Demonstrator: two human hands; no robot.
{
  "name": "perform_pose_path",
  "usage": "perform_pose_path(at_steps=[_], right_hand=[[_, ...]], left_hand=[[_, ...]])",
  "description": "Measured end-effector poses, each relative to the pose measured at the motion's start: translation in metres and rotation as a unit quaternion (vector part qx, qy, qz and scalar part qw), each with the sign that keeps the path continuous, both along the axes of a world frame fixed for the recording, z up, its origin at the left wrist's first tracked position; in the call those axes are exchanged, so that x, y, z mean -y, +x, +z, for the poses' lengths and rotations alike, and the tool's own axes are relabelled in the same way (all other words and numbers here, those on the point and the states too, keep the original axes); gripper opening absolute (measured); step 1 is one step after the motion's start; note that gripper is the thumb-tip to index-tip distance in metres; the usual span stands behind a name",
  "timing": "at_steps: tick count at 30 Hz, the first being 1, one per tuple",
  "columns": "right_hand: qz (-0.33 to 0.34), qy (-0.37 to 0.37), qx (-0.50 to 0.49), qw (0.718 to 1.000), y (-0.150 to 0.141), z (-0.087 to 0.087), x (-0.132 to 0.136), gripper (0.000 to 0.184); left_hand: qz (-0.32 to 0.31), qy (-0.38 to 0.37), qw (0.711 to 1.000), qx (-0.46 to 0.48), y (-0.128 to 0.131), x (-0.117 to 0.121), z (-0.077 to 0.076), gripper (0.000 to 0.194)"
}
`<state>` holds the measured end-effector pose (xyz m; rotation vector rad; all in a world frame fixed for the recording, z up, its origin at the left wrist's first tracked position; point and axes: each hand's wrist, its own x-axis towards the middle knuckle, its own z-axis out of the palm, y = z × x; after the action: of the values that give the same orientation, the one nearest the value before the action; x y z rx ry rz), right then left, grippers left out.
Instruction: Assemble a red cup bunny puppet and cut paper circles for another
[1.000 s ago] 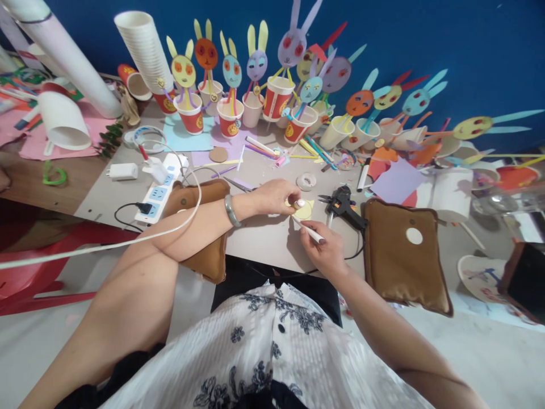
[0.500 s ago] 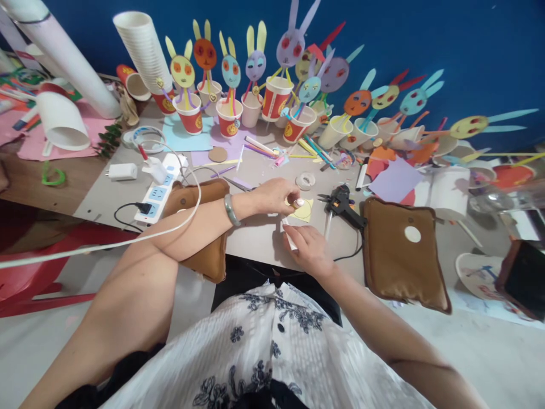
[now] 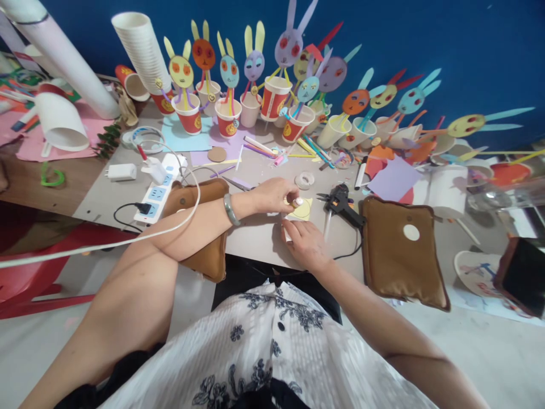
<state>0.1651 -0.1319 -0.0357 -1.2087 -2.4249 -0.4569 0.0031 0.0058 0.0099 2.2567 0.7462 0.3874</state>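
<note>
On the table in front of me lies a square of yellow paper [image 3: 304, 210] with a circle drawn on it. My left hand [image 3: 279, 196] comes across from the left and pinches a small white-tipped cylinder [image 3: 298, 201] over the paper; its exact kind is too small to tell. Just below the paper, my right hand [image 3: 304, 241] is closed, fingers curled with the tips near the paper's lower edge. What it holds is mostly hidden under the fingers. A black glue gun [image 3: 342, 204] lies right of the paper, and a clear tape roll [image 3: 305, 180] sits above it.
Paper cups with rabbit-faced figures [image 3: 230, 71] line the back. A white power strip [image 3: 158, 190] and its cable lie left, near a brown cushion-like pouch [image 3: 206, 264]. Another brown pouch [image 3: 404, 255] is at right. Scissors [image 3: 238, 183] and coloured pens [image 3: 259, 146] lie behind my hands.
My right hand's fingers have curled in further, and the white pen-like stick seen in them before is now mostly hidden. My left hand stays nearly in place.
</note>
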Motion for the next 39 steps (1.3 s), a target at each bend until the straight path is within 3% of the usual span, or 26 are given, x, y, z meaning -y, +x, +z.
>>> perform_pose_path(at_steps=[16, 22, 25, 28, 30, 32, 35, 39], right_hand=[[0.024, -0.027, -0.043, 0.998, 0.013, 0.007, 0.012, 0.019], [-0.033, -0.029, -0.120, 0.992, 0.032, 0.018, 0.011, 0.015], [-0.130, -0.095, -0.237, 0.958, 0.047, 0.029, -0.002, 0.014], [-0.212, -0.194, -0.375, 0.881, 0.060, 0.040, -0.029, 0.016], [-0.216, -0.268, -0.440, 0.829, 0.066, 0.046, -0.051, 0.016], [-0.195, -0.321, -0.467, 0.800, 0.068, 0.049, -0.074, 0.018], [-0.163, -0.375, -0.460, 0.788, 0.067, 0.049, -0.105, 0.023], [-0.142, -0.430, -0.400, 0.797, 0.059, 0.045, -0.131, 0.030]], left_hand=[[-0.001, 0.000, 1.000, 0.016, 0.001, -0.002, -0.004, 0.015], [-0.006, 0.020, 1.000, 0.016, 0.002, -0.005, -0.008, 0.013], [-0.010, 0.029, 1.000, -0.003, 0.002, -0.005, -0.007, 0.013], [-0.001, 0.018, 1.000, -0.018, 0.001, -0.004, -0.004, 0.018], [-0.001, 0.006, 1.000, -0.021, 0.000, -0.004, -0.002, 0.021], [-0.001, 0.004, 1.000, -0.025, -0.001, -0.004, -0.001, 0.024], [0.001, 0.013, 0.999, -0.037, -0.001, -0.005, 0.000, 0.027], [0.005, 0.027, 0.999, -0.043, -0.002, -0.004, 0.000, 0.023]])
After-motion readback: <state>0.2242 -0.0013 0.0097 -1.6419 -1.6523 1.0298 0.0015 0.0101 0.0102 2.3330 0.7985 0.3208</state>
